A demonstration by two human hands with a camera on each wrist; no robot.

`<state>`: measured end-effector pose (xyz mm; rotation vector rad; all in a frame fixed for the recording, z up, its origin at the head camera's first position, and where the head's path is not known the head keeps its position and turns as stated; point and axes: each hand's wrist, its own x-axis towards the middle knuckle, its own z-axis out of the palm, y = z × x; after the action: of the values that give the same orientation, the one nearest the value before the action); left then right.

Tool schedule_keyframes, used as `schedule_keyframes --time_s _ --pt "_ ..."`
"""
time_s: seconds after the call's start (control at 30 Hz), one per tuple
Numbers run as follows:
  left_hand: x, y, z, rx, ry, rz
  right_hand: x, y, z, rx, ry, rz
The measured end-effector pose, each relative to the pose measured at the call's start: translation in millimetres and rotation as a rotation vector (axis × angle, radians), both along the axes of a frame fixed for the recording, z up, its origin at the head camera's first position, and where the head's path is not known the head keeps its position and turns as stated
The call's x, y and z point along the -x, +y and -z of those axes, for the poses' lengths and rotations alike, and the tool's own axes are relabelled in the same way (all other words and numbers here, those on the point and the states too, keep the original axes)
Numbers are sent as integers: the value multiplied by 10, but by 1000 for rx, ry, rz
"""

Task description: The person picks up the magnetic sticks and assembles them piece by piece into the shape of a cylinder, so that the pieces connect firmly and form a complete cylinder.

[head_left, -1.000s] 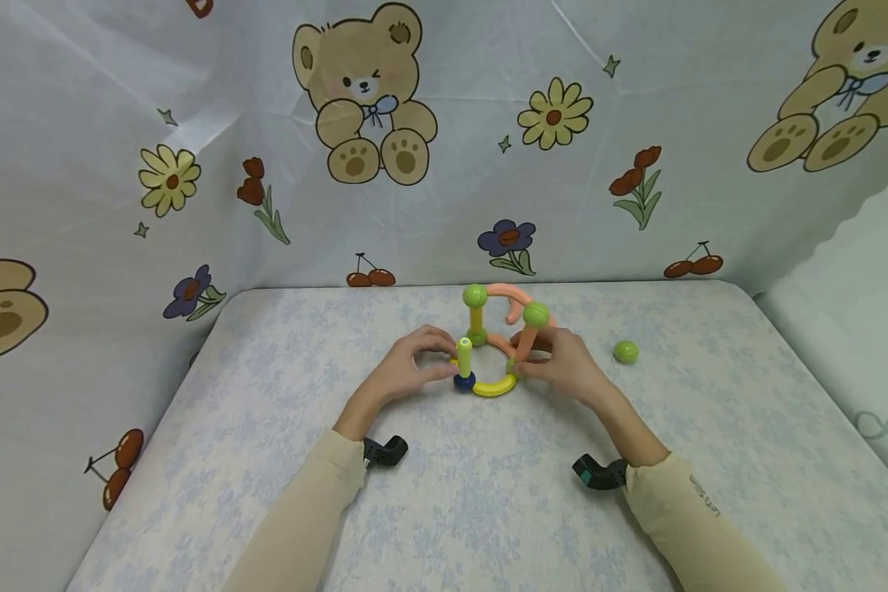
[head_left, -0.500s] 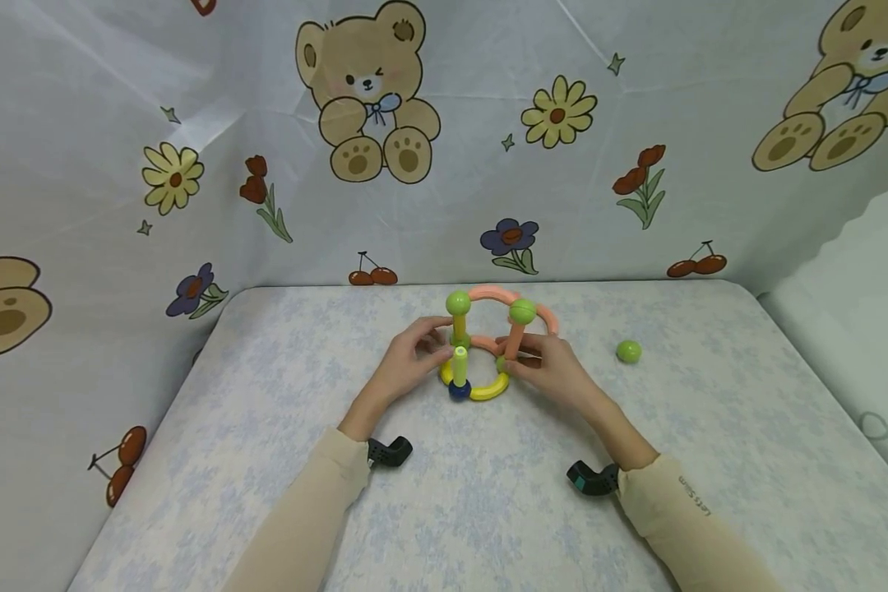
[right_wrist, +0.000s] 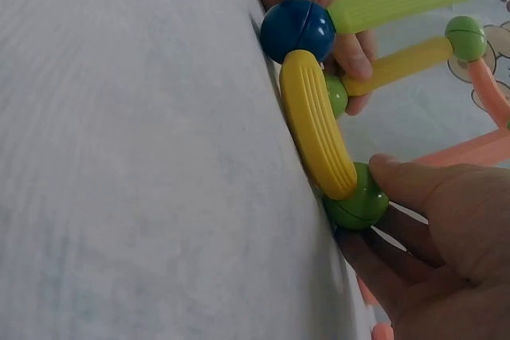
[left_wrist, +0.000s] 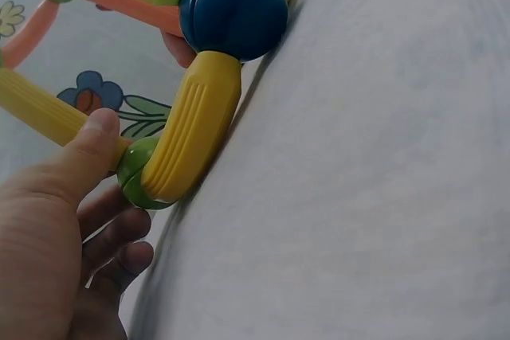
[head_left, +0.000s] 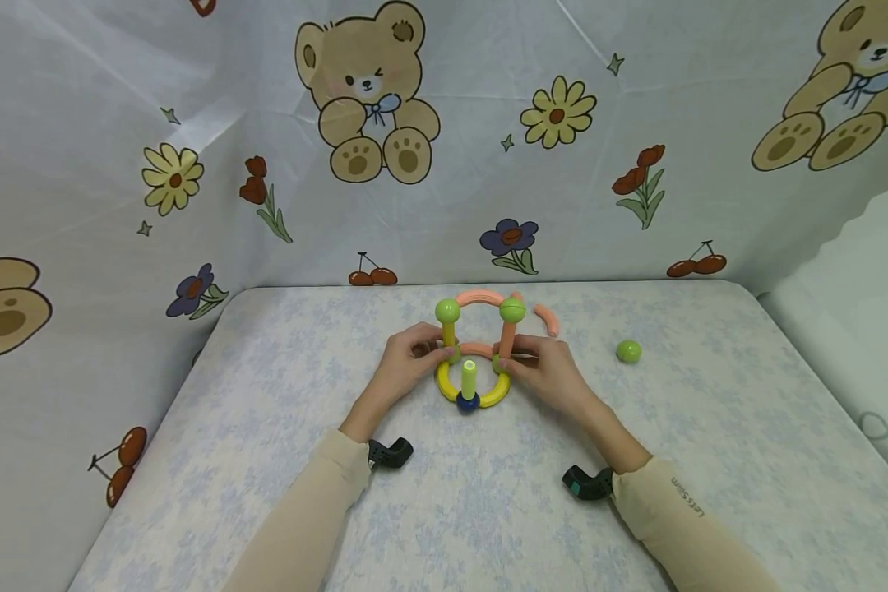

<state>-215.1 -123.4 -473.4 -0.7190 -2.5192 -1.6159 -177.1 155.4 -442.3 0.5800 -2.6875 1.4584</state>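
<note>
A rod-and-ball building toy stands on the table in the head view, its lower ring made of yellow curved rods (head_left: 497,392), a pink rod, green balls and a dark blue ball (head_left: 468,402). From the blue ball rises a light green rod (head_left: 469,378). Two taller posts carry green balls (head_left: 447,311), bridged by a pink arc (head_left: 478,296). My left hand (head_left: 412,358) pinches the left post low down, thumb on its yellow rod beside the lower green ball (left_wrist: 142,173). At the right corner, my right hand (head_left: 548,370) grips another green ball (right_wrist: 362,201) between thumb and fingers.
A short pink curved rod (head_left: 548,320) lies behind my right hand. Farther right, a loose green ball (head_left: 628,351) rests on the table (head_left: 444,510). A cloth with printed bears (head_left: 370,99) hangs behind the table's far edge.
The toy has turned and shifted left, bringing the blue ball to the front middle. My left hand has gone from beside the light green rod to the left post; my right hand moved left with its corner.
</note>
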Motion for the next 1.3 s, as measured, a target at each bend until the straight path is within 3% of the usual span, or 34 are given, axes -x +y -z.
schedule_keyframes --time_s 0.33,0.63,0.8,0.9,1.03,1.13,1.3 --pt "-9 -7 0 -12 -40 1 21 6 27 -12 25 33" --pt "-5 16 -7 31 -23 0 45 24 68 -36 64 91" --pt "-26 22 -50 92 -84 44 49 55 54 -49 54 92" --pt "-35 17 -89 133 -118 111 59 122 -23 -49 16 57" --pt "-23 17 -112 179 -97 205 74 311 -179 -64 -54 45" --pt "-12 16 -109 204 -69 228 87 499 -296 -139 -78 99" --pt "-12 15 -96 213 -55 202 80 812 -469 -337 -107 255"
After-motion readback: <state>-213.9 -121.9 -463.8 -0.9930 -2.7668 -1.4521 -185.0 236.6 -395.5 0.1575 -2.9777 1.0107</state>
